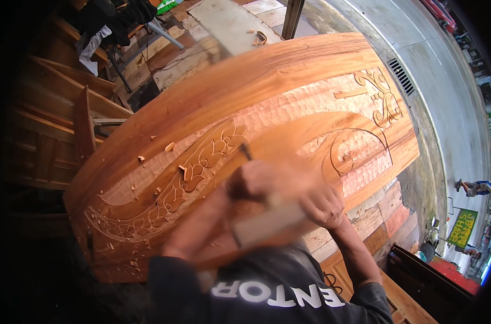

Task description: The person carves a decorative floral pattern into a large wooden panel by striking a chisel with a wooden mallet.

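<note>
A large reddish-brown wooden panel (287,70) lies beneath me, carved with leafy scrolls, borders and a textured ground, with loose shavings on its left part. My left hand (251,178) is closed on a chisel (246,152), whose dark metal end points up and away over the carving. My right hand (325,208) is closed on a pale wooden mallet (264,225), blurred by motion, its block just below and right of my left hand. Whether the mallet touches the chisel I cannot tell.
Stacked wooden pieces (51,140) stand at left. A folding stand draped with dark clothing (110,21) is behind them. A pale slab (229,24) lies beyond the panel. At right are a paved street (440,81), a drain grate (401,75), a sign and distant people (477,188).
</note>
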A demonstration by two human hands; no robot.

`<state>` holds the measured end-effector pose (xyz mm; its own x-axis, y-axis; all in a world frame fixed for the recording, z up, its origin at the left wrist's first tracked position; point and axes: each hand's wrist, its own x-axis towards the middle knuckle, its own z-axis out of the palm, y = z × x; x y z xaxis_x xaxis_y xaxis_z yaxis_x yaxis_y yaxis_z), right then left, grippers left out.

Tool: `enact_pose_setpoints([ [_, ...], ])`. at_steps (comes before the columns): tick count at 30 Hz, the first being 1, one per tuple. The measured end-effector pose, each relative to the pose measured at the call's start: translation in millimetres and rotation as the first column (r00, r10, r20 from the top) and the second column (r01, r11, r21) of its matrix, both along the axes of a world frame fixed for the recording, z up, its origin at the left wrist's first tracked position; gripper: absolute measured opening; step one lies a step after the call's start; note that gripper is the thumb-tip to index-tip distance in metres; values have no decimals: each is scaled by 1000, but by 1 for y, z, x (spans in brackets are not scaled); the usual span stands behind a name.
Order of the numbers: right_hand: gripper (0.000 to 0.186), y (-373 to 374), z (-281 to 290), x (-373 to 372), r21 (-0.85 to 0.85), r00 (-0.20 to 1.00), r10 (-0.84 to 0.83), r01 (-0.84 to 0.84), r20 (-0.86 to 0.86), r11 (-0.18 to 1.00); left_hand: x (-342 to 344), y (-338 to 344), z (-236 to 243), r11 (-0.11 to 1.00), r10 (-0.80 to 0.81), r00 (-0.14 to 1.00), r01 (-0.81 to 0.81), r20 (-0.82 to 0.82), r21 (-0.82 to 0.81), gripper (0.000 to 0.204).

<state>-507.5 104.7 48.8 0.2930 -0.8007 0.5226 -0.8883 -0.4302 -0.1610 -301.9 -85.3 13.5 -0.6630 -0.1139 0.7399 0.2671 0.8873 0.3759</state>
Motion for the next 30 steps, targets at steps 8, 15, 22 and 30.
enact_pose_setpoints([
  [8, 40, 22, 2, 7, -23, 979, -133, 138, 153, 990, -6, 14, 2, 999, 53, 996, -53, 73, -4, 17],
  [15, 51, 22, -4, 19, -233, 911, -28, 134, 410, 963, -14, 0, 31, 999, -22, 998, 21, 58, 30, 18],
  [22, 48, 17, -8, 3, 9, 994, -60, 59, 95, 998, -3, 6, -2, 996, -80, 991, 77, 106, 36, 12],
  [30, 52, 8, -4, -2, 70, 998, 63, -63, -5, 996, -4, 9, -9, 996, -16, 997, 23, 82, -82, 12],
])
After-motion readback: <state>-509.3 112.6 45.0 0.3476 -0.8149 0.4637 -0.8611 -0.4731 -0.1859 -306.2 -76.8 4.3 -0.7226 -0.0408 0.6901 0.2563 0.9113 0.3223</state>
